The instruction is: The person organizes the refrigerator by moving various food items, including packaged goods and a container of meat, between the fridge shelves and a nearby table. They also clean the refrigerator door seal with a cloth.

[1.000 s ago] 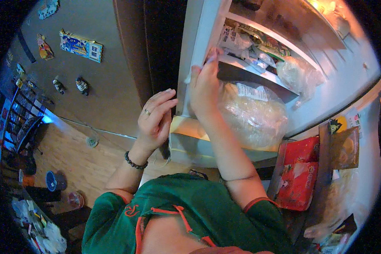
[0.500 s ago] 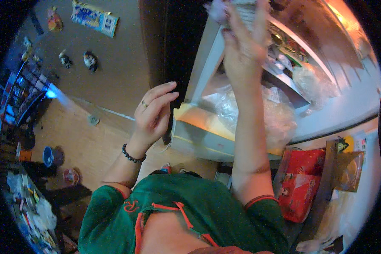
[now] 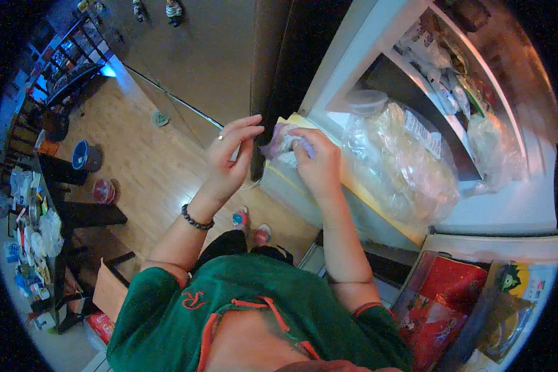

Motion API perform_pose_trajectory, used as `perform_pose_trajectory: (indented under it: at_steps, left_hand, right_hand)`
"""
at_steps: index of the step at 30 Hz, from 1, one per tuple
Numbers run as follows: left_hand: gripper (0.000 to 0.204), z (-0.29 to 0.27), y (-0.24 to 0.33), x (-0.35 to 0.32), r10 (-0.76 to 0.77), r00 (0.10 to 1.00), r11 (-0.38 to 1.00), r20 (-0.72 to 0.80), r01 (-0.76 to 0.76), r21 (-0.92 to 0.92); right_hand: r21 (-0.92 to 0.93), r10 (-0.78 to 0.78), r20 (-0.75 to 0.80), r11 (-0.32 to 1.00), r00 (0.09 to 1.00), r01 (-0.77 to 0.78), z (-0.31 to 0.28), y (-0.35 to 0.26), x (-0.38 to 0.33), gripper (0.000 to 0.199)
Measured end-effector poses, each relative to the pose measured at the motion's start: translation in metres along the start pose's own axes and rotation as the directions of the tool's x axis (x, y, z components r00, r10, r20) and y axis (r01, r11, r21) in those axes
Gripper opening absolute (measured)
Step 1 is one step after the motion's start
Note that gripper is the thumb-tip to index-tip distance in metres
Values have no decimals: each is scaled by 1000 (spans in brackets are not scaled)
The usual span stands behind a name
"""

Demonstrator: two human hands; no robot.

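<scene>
My right hand (image 3: 319, 164) pinches a crumpled purple-and-white bundle (image 3: 285, 141); whether it is cloth or plastic I cannot make out. The bundle is at the far left corner of a yellow-edged open drawer or door (image 3: 378, 214). To its left, my left hand (image 3: 229, 152) hangs in the air with its fingers bent loosely and holds nothing. A dark bead bracelet circles that wrist. Right of my right hand, a large clear plastic bag (image 3: 403, 167) with pale contents lies in the open white refrigerator compartment (image 3: 496, 211).
Behind the bag is a refrigerator bin (image 3: 415, 105) with several packed items. Red packages (image 3: 446, 291) lie at the lower right. On the wooden floor at left stand a blue bucket (image 3: 87, 155) and a red basket (image 3: 105, 191), near a cluttered table (image 3: 56, 248).
My right hand has come down and toward me from the upper compartment, with the purple-and-white bundle in it. My left hand stays raised. The view has shifted.
</scene>
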State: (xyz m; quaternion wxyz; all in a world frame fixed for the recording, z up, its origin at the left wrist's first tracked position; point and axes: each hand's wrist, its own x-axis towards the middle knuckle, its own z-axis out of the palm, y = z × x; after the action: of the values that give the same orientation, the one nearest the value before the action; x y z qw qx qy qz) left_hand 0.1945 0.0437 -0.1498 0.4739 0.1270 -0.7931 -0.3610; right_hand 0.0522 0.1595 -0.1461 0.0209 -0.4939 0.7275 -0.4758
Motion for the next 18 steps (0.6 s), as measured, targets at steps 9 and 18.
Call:
perform_pose_trajectory:
  at_steps: [9,18]
  left_hand:
    - [24,-38,8,-39,-115,989,993,92,118,-25]
    - [25,-167,-36,-131,-157,851,987,501,116,112]
  right_hand:
    - [-621,-95,-172,783,980,-33,-7,39,25,35]
    - [421,354,-117,864,928,-277,13,-3,28,30]
